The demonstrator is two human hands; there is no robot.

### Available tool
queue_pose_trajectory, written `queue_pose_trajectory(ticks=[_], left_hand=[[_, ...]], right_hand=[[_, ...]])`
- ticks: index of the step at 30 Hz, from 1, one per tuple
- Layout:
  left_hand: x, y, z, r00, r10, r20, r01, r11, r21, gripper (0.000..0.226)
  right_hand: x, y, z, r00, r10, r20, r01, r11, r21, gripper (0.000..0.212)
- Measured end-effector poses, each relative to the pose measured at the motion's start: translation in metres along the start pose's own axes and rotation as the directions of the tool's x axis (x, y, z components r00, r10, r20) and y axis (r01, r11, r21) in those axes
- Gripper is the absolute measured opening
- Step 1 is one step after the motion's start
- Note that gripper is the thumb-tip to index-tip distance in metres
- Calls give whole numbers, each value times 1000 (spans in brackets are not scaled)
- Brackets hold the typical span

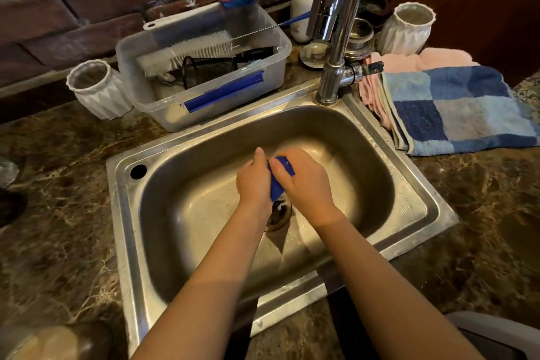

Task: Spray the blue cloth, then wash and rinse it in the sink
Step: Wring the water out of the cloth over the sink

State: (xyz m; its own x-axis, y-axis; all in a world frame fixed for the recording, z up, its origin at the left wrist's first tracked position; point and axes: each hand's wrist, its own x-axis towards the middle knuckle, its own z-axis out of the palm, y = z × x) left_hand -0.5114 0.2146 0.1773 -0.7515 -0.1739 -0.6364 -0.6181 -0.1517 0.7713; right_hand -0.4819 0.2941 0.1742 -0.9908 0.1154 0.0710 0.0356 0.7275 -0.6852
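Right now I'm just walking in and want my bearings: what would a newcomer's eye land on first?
The left hand and right hand grip a bright blue cloth above the drain in the steel sink. Behind rises a tall chrome faucet, with a blue checked towel on the counter to its right and a clear tub of brushes to its left.
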Motion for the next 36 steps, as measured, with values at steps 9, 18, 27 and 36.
queue_pose_trajectory(ticks=[9, 18, 27, 36], left_hand=[[-4, -13, -7, 904, 427, -40, -384, 848, 366, 43], [-1, -25, -14, 821, 570, 39, -555, 780, 291, 42], [14, -25, -33, 993, 118, -14, -119, 993, -9, 20], [1, 8, -39, 934, -314, 173, 315, 949, 18, 24]], right_hand=[[-1, -3, 5, 981, -35, 191, 111, 906, -407, 23], [2, -11, 5, 689, 569, 449, -724, 514, 460, 25], [-8, -4, -6, 809, 322, 491, -544, 727, 419, 53], [-19, 0, -2, 927, -251, 277, 277, 959, -57, 65]])
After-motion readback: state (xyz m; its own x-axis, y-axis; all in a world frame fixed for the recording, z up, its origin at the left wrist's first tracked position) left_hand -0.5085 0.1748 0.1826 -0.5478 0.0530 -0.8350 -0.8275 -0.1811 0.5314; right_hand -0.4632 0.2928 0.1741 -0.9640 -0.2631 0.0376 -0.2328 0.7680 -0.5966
